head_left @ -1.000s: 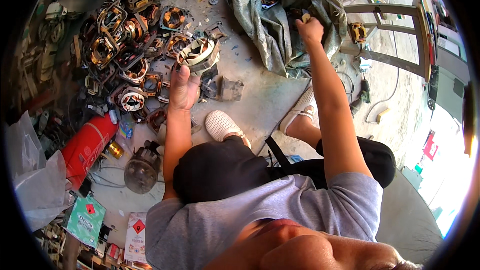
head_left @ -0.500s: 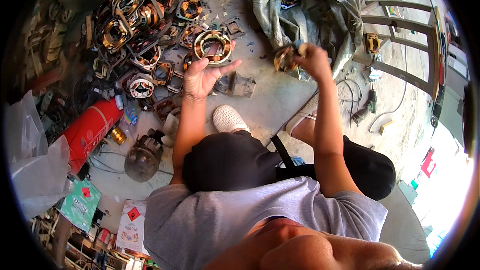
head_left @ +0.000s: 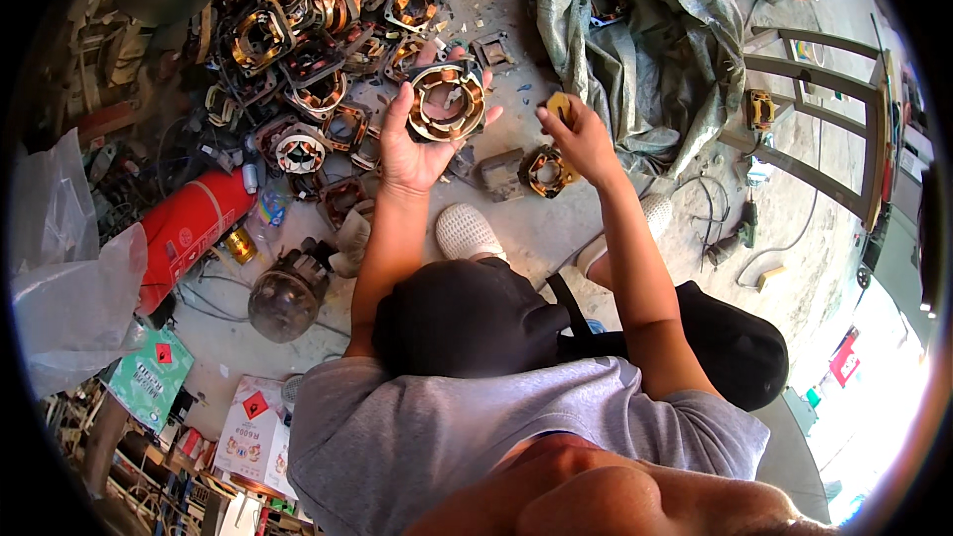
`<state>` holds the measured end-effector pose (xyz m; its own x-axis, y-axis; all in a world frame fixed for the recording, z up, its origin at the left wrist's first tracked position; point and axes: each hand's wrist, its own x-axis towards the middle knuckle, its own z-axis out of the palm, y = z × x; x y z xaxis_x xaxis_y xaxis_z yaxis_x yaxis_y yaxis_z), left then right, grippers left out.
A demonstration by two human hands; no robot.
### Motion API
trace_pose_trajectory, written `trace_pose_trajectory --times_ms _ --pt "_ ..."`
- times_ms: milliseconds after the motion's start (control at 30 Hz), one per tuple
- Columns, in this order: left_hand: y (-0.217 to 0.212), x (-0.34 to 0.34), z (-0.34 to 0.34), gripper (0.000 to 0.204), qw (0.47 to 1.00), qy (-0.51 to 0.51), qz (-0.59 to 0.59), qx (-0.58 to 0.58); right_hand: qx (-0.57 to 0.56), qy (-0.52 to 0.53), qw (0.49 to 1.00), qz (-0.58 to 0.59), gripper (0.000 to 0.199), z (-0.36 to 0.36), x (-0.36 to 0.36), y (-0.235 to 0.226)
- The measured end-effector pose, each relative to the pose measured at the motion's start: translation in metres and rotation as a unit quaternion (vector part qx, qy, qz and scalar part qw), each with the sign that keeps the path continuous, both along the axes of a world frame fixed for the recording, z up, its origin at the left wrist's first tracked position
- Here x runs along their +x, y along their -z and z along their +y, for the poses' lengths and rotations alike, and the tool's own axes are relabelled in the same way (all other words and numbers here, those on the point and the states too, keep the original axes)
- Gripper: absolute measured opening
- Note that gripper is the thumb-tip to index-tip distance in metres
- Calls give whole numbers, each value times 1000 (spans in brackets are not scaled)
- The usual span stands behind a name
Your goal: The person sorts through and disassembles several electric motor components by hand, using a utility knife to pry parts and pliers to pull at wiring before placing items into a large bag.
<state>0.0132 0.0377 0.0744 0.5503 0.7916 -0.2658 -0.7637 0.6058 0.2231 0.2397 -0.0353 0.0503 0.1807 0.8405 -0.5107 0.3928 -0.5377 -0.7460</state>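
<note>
A motor stator [head_left: 475, 105], a ring with copper windings in a dark square frame, rests in my left hand [head_left: 415, 161]. The palm is turned up and the fingers curve around its frame. My right hand [head_left: 588, 144] pinches a small yellow piece [head_left: 559, 105] between thumb and fingers; its exact kind is unclear. Just below the right hand is another stator [head_left: 546, 189] with copper coils, beside a grey metal housing [head_left: 501, 176]. Whether that stator touches the hand or the floor, I cannot tell.
A heap of stators [head_left: 323, 10] lies at the far left. A grey-green woven sack [head_left: 635, 60] slumps at the far right, near a metal frame [head_left: 819, 74]. A red cylinder [head_left: 189, 238] and a dark round compressor [head_left: 283, 303] sit at the left. A cordless drill [head_left: 730, 243] lies right.
My right hand has moved left and nearer and now holds just the small yellow piece. A stator shows below it, where a blurred coil-like thing was in that hand. The whole view has shifted slightly.
</note>
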Motion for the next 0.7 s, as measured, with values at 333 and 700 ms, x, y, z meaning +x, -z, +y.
trace_pose_trajectory --times_ms 333,700 --pt "-13 -2 2 64 995 7 -62 -72 88 79 982 147 22 19 -46 -63" --pt "-9 -4 -2 45 994 16 84 -69 259 -1 965 -33 15 25 -57 -67"
